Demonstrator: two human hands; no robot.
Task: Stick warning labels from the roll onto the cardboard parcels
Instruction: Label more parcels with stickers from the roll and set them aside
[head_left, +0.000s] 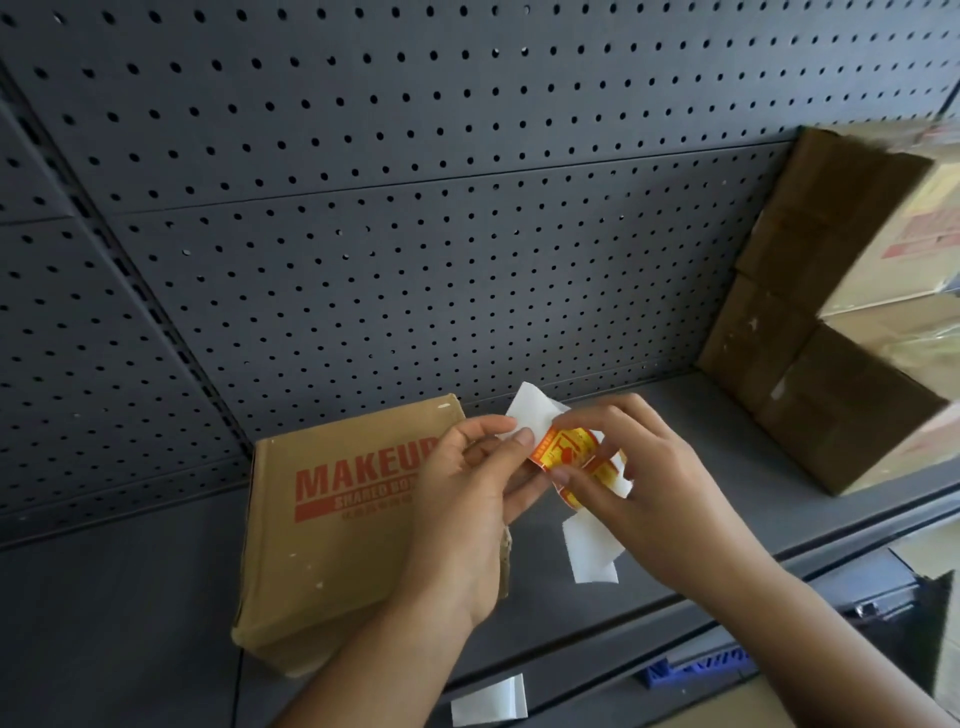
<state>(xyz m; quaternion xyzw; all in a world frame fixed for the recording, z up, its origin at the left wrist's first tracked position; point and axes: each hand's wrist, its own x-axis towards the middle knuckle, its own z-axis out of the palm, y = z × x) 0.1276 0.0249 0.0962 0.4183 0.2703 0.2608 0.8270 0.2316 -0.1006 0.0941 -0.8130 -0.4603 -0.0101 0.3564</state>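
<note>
A flat cardboard parcel (332, 525) printed "MAKEUP" in red lies on the dark shelf, lower left of centre. Just above its right edge my left hand (467, 499) and my right hand (639, 483) both pinch a strip of white backing paper (592, 551) that carries yellow-and-red warning labels (563, 449). My right thumb and forefinger grip the edge of one label. One loose end of the white strip pokes up behind my fingers and the other hangs down below them. No full roll shows.
A stack of cardboard parcels (831, 332) stands on the shelf at the right. A grey pegboard wall (415, 208) backs the shelf (130, 597). A white paper scrap (488, 704) lies at the shelf's front edge. A blue object (696, 670) sits below.
</note>
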